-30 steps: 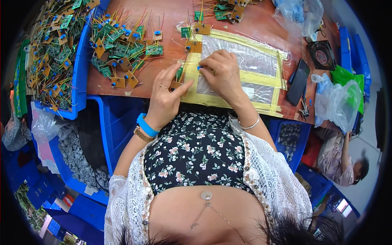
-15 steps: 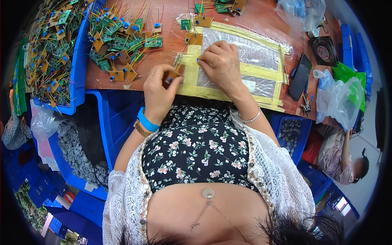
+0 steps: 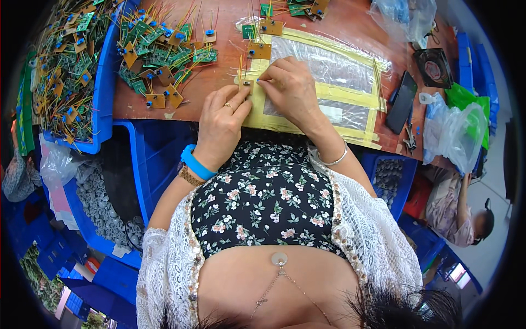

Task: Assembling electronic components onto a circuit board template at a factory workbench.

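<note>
My left hand [image 3: 222, 118] has its fingers closed on a small brown circuit board [image 3: 245, 84] at the left edge of the yellow-taped mat. A dark component shows on the board's face, and thin wires rise from its far side. Close beside it, my right hand [image 3: 293, 90] pinches a tiny blue cap [image 3: 258, 81] between thumb and forefinger. A narrow gap separates cap and board. Just beyond the hands lie another brown board [image 3: 259, 51] and a green board [image 3: 249, 32]. Both wrists rest low over the near part of the table.
A heap of wired boards [image 3: 164, 44] with blue caps lies on the left of the table. A blue bin [image 3: 104, 104] beside it brims with more. On the right are a phone [image 3: 402, 102], a fan [image 3: 433, 68], keys [image 3: 410, 140] and plastic bags [image 3: 460, 131]; another person [image 3: 452, 214] sits beyond.
My left hand has turned the brown board from a tilted hold to lie level at the mat's edge, moving slightly right. My right hand has shifted a little left with the blue cap.
</note>
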Motion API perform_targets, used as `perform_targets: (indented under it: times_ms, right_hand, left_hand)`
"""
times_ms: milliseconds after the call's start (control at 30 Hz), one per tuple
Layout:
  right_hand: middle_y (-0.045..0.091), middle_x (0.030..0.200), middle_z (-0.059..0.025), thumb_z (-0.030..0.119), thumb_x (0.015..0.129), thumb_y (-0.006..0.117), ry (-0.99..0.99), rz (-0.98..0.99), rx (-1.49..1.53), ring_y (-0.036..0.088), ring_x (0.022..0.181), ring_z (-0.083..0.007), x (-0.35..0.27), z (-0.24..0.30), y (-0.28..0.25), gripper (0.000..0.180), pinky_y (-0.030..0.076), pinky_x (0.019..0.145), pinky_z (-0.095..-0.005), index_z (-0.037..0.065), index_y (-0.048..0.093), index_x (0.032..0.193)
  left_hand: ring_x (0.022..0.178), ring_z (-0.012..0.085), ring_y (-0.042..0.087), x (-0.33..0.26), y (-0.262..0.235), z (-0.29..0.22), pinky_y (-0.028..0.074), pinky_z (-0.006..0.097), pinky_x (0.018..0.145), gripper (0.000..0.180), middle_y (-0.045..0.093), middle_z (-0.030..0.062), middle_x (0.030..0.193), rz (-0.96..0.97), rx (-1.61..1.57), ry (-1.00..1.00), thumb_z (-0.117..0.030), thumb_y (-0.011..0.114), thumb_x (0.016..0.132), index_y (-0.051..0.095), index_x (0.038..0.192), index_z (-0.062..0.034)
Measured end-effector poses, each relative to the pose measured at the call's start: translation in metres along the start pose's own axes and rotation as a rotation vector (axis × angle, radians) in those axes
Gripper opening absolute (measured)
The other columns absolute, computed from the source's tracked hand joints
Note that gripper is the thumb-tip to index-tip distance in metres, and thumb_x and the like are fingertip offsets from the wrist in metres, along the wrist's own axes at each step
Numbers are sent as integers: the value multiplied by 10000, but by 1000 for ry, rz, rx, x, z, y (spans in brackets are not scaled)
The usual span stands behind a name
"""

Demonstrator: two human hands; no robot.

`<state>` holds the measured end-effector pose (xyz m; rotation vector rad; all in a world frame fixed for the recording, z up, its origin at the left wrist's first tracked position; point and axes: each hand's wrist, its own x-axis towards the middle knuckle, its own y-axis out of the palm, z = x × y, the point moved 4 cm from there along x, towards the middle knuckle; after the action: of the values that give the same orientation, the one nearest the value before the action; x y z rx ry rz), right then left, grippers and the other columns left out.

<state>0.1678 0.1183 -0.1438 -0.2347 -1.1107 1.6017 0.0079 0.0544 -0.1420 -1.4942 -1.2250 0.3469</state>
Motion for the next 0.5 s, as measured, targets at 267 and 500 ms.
perform_targets:
  times_ms: [267,500]
  right_hand:
    - [652,778,-101,110,800,781,96,88,186,644,746,-288,9,7,20,123,506,661,-389,16,702,800]
    - [655,776,-115,122,806,774,145,142,120,642,757,-309,14,6,22,136,509,687,-407,9,698,796]
  left_hand:
    - [1206,326,611,-6,4,0,494,435,1025,290,675,187,1231,24,-58,-10,-7,614,789,683,1066,45]
    - [1210,328,609,-7,7,-3,494,434,1031,291,673,191,1236,23,-39,-17,-14,612,791,678,1066,56]
